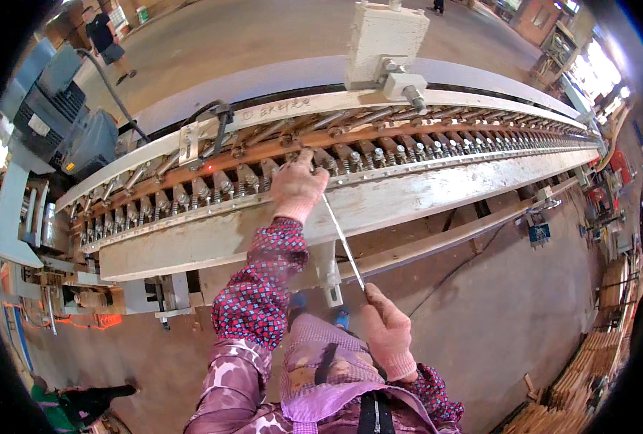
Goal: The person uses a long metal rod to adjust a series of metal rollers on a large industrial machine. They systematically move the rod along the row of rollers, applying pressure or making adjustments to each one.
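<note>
My left hand (297, 186), in a pink knit glove, reaches onto the long row of springs and bolts (245, 179) on the machine. Its fingers are bent against the row beside the reddish-brown strip (263, 149), and what they pinch, if anything, is hidden. Lower and to the right, my right hand (388, 333), also gloved in pink, is closed around the lower end of a long thin pale rod (344, 242). The rod slants up toward the machine's white front beam (401, 202), its upper end close to my left hand.
A white block with a large bolt (406, 88) rises behind the row. Motor housings (83, 137) stand at the left end. Stacked wooden slats (578, 380) lie at lower right. One person (101, 36) is at far left, another (83, 401) at lower left.
</note>
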`<state>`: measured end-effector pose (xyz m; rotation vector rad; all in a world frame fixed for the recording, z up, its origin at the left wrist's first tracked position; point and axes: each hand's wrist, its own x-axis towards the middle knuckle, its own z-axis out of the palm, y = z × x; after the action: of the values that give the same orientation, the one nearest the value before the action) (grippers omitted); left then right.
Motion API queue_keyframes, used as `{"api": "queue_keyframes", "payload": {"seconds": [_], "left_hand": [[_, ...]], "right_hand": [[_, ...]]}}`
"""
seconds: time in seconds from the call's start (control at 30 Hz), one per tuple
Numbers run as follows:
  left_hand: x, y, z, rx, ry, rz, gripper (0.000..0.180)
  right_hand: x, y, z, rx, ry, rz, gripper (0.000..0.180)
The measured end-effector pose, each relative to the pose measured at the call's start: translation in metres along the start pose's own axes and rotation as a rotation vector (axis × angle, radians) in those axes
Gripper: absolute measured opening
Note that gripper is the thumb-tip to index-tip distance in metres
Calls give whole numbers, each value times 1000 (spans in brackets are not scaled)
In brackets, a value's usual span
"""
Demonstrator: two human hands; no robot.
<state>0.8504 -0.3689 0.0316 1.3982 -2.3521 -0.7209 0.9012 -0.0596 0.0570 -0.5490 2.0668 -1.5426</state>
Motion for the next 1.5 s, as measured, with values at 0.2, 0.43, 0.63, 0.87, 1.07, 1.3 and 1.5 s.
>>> {"api": "queue_keyframes", "payload": {"seconds": [0.2,0.43,0.63,0.87,1.07,1.3,1.5], "left_hand": [[-10,-8,3,-87,57,146,47],[-4,-22,28,-104,304,244,55],[-2,-15,29,-100,282,241,46],[19,-20,41,-35,325,247,49],[-6,-18,41,62,338,297,57],[-5,-27,50,78,308,273,63],[-8,-20,51,115,213,256,66]], "right_hand": [[-5,-29,-17,219,-55,184,38],[14,-25,-48,-8,-76,197,38],[26,-44,-50,-4,-78,350,38],[39,-18,-21,30,-115,266,41],[27,-49,-45,-13,-120,416,43],[33,-48,-47,46,-124,457,46],[23,-37,-47,185,-138,550,49]]}}
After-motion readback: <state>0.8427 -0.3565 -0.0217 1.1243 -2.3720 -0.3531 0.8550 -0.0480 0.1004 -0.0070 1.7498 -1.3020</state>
